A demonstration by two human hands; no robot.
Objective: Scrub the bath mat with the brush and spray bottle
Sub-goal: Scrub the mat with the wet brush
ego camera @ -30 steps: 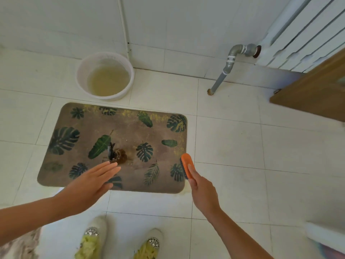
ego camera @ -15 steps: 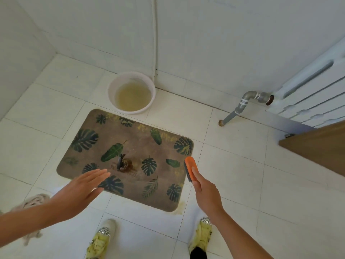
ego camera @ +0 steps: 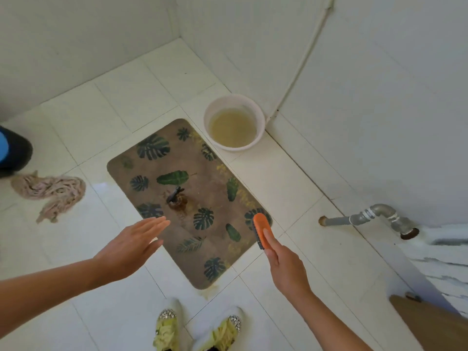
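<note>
**Slips, spills and a sliding mat**

The mat [ego camera: 215, 173] lies flat on the tiled floor [ego camera: 291, 188], set at a slant to the person's shoes [ego camera: 167, 328]. The bottle [ego camera: 176, 197], a small brown thing with a dark sprayer, sits near the mat's middle. From above it cannot be told whether it stands upright or leans.

The left hand [ego camera: 129, 247] is held out over the mat's near-left edge with fingers straight and close together, holding nothing. The right hand [ego camera: 286, 269] has its fingers wrapped round the orange brush [ego camera: 262, 230], index finger laid along the back, over the mat's right corner. Neither hand touches the mat.

The likeliest trouble is the bottle. If the left hand reaches for it from above, a flat, hasty grab could knock so small a thing over and send it rolling off the mat.

Next is the mat itself. The tiles look glossy and perhaps damp beside it, so hard strokes with nothing pinning it could push it along.

The basin [ego camera: 260, 117] of murky water stands just beside the far corner. A shoved mat or a long stroke could bump it and slop water out.

Wet tile underfoot also risks a slip as the person bends down.
</note>
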